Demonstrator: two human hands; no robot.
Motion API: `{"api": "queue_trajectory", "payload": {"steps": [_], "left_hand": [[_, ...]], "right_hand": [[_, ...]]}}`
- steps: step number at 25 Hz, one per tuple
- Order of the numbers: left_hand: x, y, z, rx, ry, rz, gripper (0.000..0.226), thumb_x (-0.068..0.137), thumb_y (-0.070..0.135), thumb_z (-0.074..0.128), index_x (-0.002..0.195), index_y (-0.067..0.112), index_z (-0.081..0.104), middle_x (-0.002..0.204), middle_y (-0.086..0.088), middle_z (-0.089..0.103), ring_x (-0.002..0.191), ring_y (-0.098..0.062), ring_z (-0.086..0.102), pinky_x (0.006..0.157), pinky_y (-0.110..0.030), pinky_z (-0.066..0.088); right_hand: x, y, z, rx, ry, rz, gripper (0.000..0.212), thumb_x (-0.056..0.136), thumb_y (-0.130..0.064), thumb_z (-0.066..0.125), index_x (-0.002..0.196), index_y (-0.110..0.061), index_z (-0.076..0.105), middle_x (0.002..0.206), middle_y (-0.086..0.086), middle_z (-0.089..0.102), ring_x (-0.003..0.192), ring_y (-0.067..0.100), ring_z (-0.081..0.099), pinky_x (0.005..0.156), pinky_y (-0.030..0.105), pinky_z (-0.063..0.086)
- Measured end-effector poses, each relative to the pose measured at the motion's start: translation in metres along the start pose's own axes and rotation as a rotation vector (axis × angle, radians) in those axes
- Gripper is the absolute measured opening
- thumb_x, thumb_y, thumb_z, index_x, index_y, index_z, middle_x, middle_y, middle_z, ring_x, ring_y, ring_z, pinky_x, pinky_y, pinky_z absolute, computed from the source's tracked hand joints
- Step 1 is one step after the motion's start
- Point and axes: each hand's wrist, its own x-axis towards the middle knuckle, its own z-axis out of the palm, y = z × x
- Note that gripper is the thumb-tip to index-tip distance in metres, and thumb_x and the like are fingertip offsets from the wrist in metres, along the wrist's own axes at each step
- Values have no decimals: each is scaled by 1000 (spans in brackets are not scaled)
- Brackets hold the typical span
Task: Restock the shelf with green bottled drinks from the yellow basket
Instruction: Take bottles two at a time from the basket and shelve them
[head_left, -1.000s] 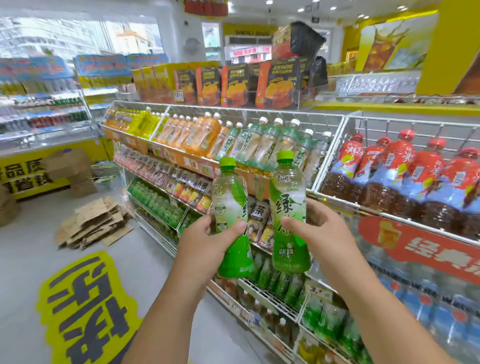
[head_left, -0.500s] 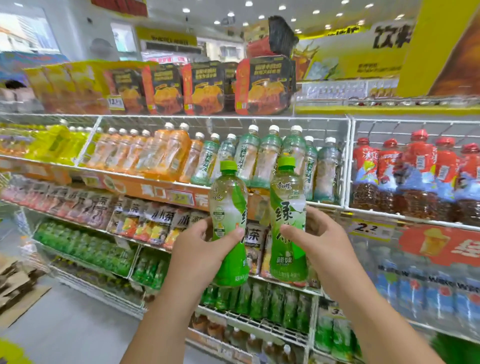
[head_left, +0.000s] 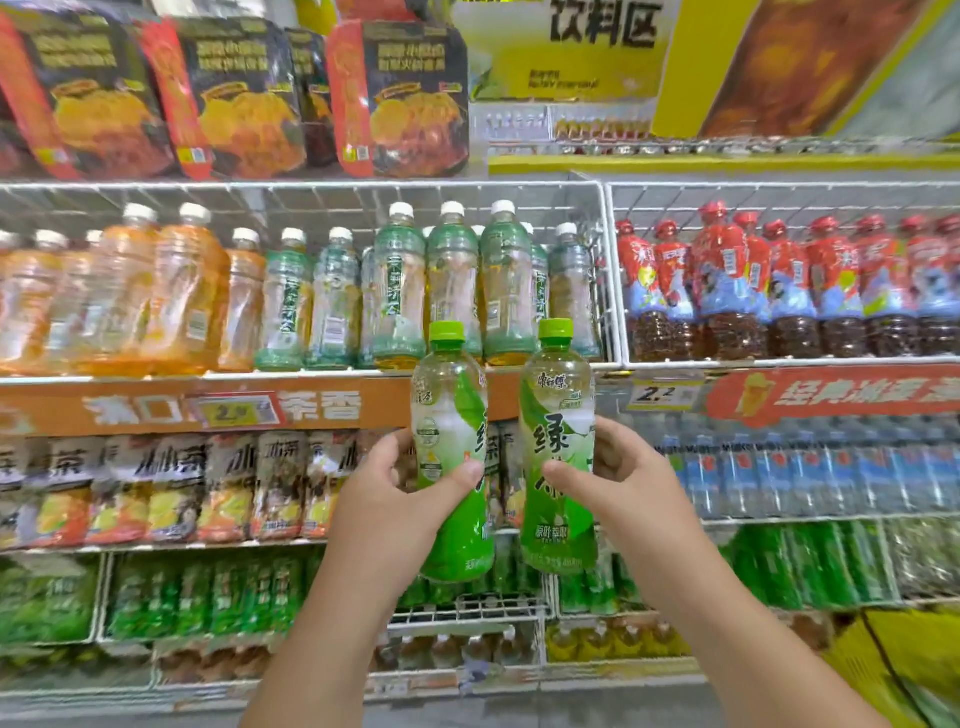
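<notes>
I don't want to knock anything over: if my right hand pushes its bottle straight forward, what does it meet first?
Probably the orange shelf-edge strip behind the bottle in your right hand; depth is unclear.

Single head view, facing the drinks shelves (head_left: 311, 374) straight on, close (wide-angle, edges bowed). Both hands low centre.

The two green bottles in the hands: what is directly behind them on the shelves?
Behind the left bottle and right bottle runs the orange shelf strip, with white-capped bottles above it. The packs on the tier directly behind the bottles are mostly covered.
</notes>
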Motion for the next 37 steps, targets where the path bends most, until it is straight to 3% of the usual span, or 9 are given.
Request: {"api": "queue_trajectory", "payload": {"steps": [4, 7, 11, 12, 15, 19, 25, 33, 37], "left_hand": [[14, -20, 21, -39, 3, -57, 77, 65, 56, 87, 133, 40, 56, 123, 16, 69, 107, -2, 68, 88, -32, 58], [32, -50, 34, -40, 24, -97, 94, 53, 68, 85, 137, 42, 53, 130, 13, 67, 117, -8, 65, 99, -43, 54], [50, -105, 46, -119, 29, -145, 65, 73, 40, 88, 129, 38, 55, 103, 25, 69, 99, 10, 66, 92, -28, 53], [52, -122, 47, -134, 15, -160, 52, 76, 33, 87, 118, 38, 56, 98, 25, 70, 95, 11, 67, 90, -26, 52], [55, -175, 50, -147, -10, -216, 39, 81, 21, 83, 115, 26, 65, 103, 12, 78, 99, -4, 73, 88, -31, 56], [54, -250, 55, -173, -20, -255, 44, 82, 11, 80, 121, 24, 63, 105, 10, 78, 99, -6, 73, 75, -17, 56], [67, -352, 68, -178, -62, -354, 45, 83, 8, 79, 123, 21, 62, 107, 5, 77, 100, -10, 73, 81, -22, 56], [115, -488, 111, -152, -40, -452, 48, 79, 6, 83, 119, 22, 62, 106, 5, 77, 94, -8, 74, 68, -15, 56], [153, -534, 126, -85, 9, -408, 43, 81, 15, 83, 116, 26, 60, 103, 10, 77, 93, -3, 73, 79, -24, 56]], "right_hand": [[16, 22, -5, -83, -40, 53, 92, 61, -55, 88, 143, -35, 53, 139, -14, 61, 127, 10, 58, 112, 43, 46], [27, 51, -6, -76, -92, 105, 83, 71, -44, 90, 144, -33, 52, 138, -17, 60, 127, 7, 57, 112, 38, 45], [35, 107, -4, -150, -96, 161, 81, 61, -51, 88, 135, -34, 59, 130, -13, 69, 124, 10, 62, 109, 43, 48], [34, 125, -2, -152, -86, 171, 80, 61, -50, 88, 134, -33, 60, 129, -12, 70, 124, 12, 63, 109, 44, 48], [32, 173, 7, -126, -36, 224, 80, 60, -47, 89, 134, -29, 62, 130, -9, 70, 125, 15, 63, 110, 46, 47], [26, 238, 17, -113, -14, 292, 74, 63, -41, 89, 131, -26, 64, 127, -6, 72, 124, 19, 63, 109, 48, 48], [13, 335, 31, -94, 8, 412, 50, 81, 0, 81, 125, -20, 67, 115, -4, 77, 112, 15, 70, 100, 39, 55], [32, 472, 45, -67, 33, 462, 49, 79, 5, 79, 118, -23, 69, 106, -9, 79, 102, 8, 72, 85, 25, 58], [68, 525, 49, -51, 58, 459, 45, 79, 6, 79, 114, -20, 69, 102, -8, 79, 100, 10, 73, 86, 24, 58]]}}
